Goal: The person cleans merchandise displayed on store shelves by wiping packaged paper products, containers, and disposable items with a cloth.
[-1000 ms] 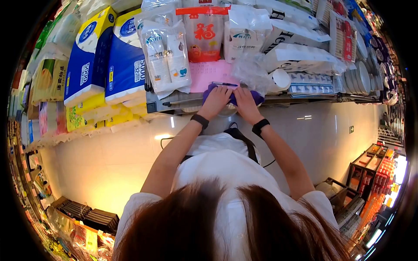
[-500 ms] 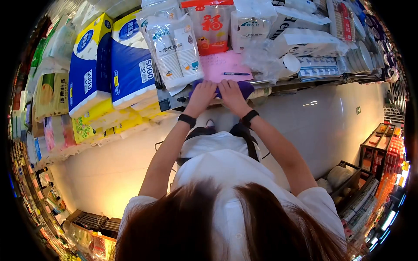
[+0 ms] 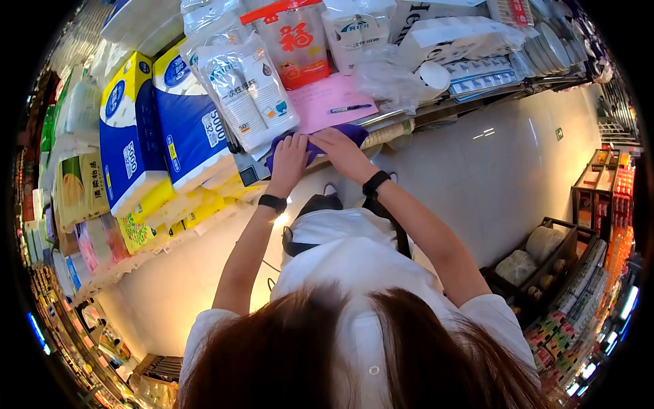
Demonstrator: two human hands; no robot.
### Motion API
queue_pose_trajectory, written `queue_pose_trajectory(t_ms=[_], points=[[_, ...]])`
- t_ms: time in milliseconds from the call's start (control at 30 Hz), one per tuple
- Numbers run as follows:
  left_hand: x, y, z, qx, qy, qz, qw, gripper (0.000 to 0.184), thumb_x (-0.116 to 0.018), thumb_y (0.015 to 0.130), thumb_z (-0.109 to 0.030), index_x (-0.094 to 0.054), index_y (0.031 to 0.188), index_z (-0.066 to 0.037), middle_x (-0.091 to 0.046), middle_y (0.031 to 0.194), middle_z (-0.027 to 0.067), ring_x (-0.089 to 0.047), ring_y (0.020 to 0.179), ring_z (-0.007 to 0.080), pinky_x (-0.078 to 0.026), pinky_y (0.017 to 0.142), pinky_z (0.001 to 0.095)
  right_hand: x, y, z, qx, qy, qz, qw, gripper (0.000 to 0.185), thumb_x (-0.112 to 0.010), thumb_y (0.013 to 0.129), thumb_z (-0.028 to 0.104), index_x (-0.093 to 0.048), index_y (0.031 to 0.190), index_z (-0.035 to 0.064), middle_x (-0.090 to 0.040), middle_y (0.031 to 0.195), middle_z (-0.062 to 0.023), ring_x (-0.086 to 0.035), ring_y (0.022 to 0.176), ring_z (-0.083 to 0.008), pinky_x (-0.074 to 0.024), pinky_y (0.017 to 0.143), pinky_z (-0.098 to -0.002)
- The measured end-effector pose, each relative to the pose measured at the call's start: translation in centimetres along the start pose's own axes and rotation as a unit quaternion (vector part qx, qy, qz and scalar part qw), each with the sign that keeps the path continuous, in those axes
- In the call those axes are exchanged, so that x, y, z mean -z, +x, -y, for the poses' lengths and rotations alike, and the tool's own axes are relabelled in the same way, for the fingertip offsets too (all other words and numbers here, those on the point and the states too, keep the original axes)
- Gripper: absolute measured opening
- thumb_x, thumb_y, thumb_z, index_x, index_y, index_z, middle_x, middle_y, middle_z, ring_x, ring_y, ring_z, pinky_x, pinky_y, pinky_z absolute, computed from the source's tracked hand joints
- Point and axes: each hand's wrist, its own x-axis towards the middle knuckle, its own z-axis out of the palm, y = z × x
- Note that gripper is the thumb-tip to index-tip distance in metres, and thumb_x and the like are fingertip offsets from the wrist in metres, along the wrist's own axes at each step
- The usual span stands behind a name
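Note:
A purple cloth [image 3: 353, 133] lies bunched at the front edge of the display table, under both hands. My left hand [image 3: 289, 162] is closed on its left part, fingers curled over the fabric. My right hand [image 3: 340, 148] grips the cloth's middle, fingers pointing left, close beside the other hand. Just beyond the cloth is a pink sheet of paper [image 3: 323, 102] with handwriting, and a pen [image 3: 350, 108] rests across it. A clear-wrapped pack of paper cups [image 3: 248, 95] leans at the paper's left, near my left hand.
Blue and yellow tissue packs [image 3: 189, 116] are stacked on the left. Behind the paper stands a red-topped bag [image 3: 294, 41]. Crumpled clear plastic [image 3: 390, 75] and a white paper cup [image 3: 432, 79] lie at the right. Below the table edge runs a pale tiled floor [image 3: 470, 163].
The view has turned, so the table goods appear shifted left and tilted. My hands remain on the cloth; the right hand now angles more to the left, and more cloth shows beyond it.

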Motion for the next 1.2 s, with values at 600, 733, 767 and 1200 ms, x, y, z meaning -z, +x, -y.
queue_pose_trajectory(t_ms=[600, 733, 767, 1200], points=[[-0.8, 4.9, -5.3, 0.023, -0.197, -0.058, 0.978, 0.030, -0.060, 0.089, -0.017, -0.055, 0.113, 0.000, -0.057, 0.110, 0.0170, -0.054, 0.102, 0.0368, -0.042, 0.090, 0.0441, 5.4, -3.8, -5.2, -0.044, 0.043, 0.002, 0.998, 0.040, -0.056, 0.086, 0.004, -0.058, 0.125, 0.0070, -0.065, 0.119, -0.0194, -0.060, 0.115, -0.0367, -0.0472, 0.099, -0.0443], [4.1, 4.8, -8.2, -0.017, -0.261, -0.066, 0.963, 0.037, -0.060, 0.088, -0.018, -0.054, 0.121, -0.002, -0.059, 0.117, 0.0174, -0.053, 0.108, 0.0393, -0.039, 0.099, 0.0439, 10.7, -3.1, -3.8, -0.116, 0.192, 0.031, 0.974, 0.023, -0.059, 0.088, 0.009, -0.059, 0.111, 0.0057, -0.067, 0.092, -0.0202, -0.063, 0.088, -0.0405, -0.0496, 0.078, -0.0468], [4.7, 4.9, -9.5, 0.001, -0.267, -0.054, 0.962, 0.038, -0.062, 0.087, -0.018, -0.054, 0.121, -0.002, -0.059, 0.117, 0.0173, -0.054, 0.107, 0.0391, -0.040, 0.098, 0.0442, 11.9, -3.3, -4.0, -0.118, 0.216, 0.030, 0.969, 0.022, -0.060, 0.089, 0.009, -0.060, 0.110, 0.0045, -0.067, 0.092, -0.0198, -0.064, 0.088, -0.0397, -0.0500, 0.077, -0.0444], [-1.8, 18.1, -27.0, 0.006, -0.417, 0.086, 0.905, 0.030, -0.056, 0.089, -0.009, -0.055, 0.119, -0.004, -0.063, 0.105, 0.0222, -0.059, 0.100, 0.0418, -0.047, 0.088, 0.0467, 27.7, -17.8, -17.4, -0.291, 0.305, 0.056, 0.905, 0.024, -0.071, 0.089, 0.021, -0.066, 0.105, 0.0037, -0.065, 0.079, -0.0066, -0.059, 0.073, -0.0125, -0.0497, 0.071, -0.0282]])
